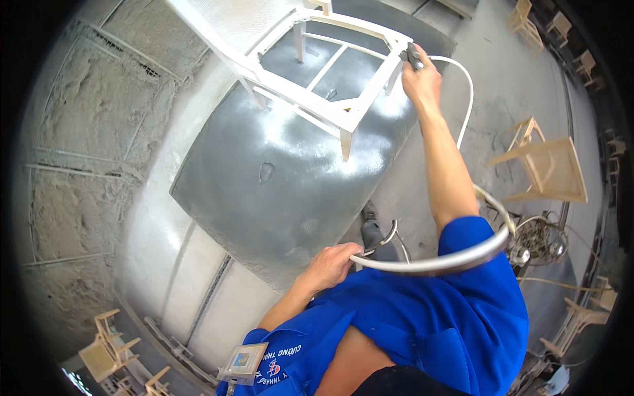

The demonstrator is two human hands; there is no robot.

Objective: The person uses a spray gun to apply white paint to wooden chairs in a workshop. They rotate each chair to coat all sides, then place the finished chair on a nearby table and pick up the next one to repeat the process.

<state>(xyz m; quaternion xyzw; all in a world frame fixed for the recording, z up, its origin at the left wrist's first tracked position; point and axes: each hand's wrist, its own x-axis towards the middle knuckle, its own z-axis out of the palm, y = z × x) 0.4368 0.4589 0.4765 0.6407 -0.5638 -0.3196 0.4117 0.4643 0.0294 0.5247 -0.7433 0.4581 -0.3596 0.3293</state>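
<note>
A white-coated wooden chair frame (356, 112) with an open seat stands on a dark grey board (257, 211). At its right corner my right hand (422, 82) is wrapped round a small dark spray gun (414, 57), close beside the seat rail. A white hose (470, 99) curves away from the gun past my forearm. Low in the middle, my left hand (332, 265) is closed on a thick pale hose (429, 265), which bends across my front to the right. Whether the two hoses are one cannot be told.
A bare wood chair (545, 168) stands at the right on the grey floor. Below it sits metal equipment with round parts (538, 243) and thin hoses. More wooden chairs (109, 346) stand at lower left and along the right rim. A dusty, powder-covered surface (82, 211) lies left.
</note>
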